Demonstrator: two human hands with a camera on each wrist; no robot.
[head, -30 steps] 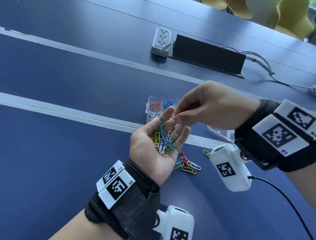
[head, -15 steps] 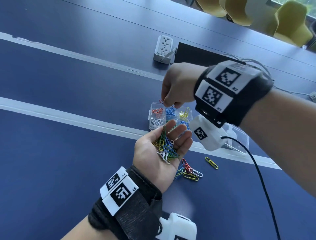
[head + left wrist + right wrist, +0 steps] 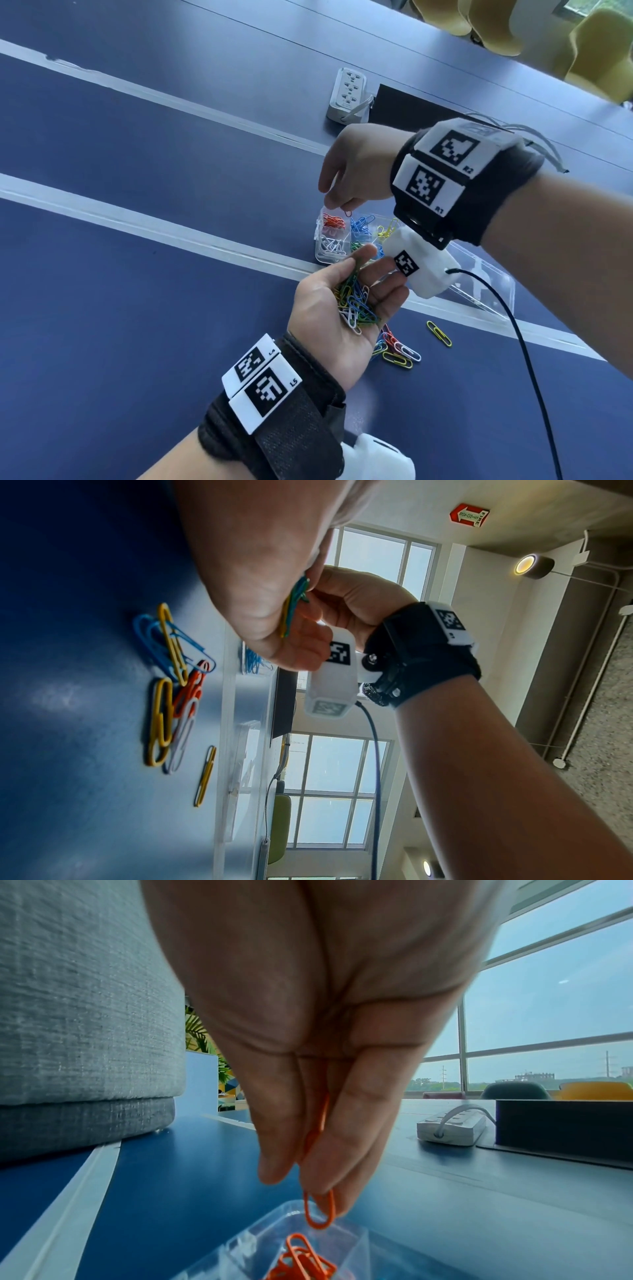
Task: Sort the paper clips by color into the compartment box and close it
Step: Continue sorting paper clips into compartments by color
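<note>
Your right hand (image 3: 356,164) hangs fingers-down over the far-left corner of the compartment box (image 3: 320,255), thumb and fingertips pinching one orange paper clip (image 3: 320,1211) by its upper part. The clip dangles upright just above the compartment that holds the other orange clips (image 3: 334,221); it is not touching them.

The box sits open on the blue table (image 3: 137,308), across a pale strip. Blue clips (image 3: 361,224) fill the next compartment along, yellow clips (image 3: 387,231) the one after, white clips (image 3: 330,246) the near-left one. A little green shows in the near-middle compartment, mostly hidden by your left fingers. The clear lid (image 3: 486,291) lies flat to the right of the box.

Your left hand (image 3: 329,308) is palm up, near side of the box, fingers loosely cupped around a mixed heap of clips (image 3: 356,305) in green, blue, yellow and white.

On the table by that wrist lies a small loose cluster (image 3: 397,353), with a single yellow clip (image 3: 439,334) just beside it to the right.

Farther back: a white power strip (image 3: 347,96) next to a black panel (image 3: 404,109).
</note>
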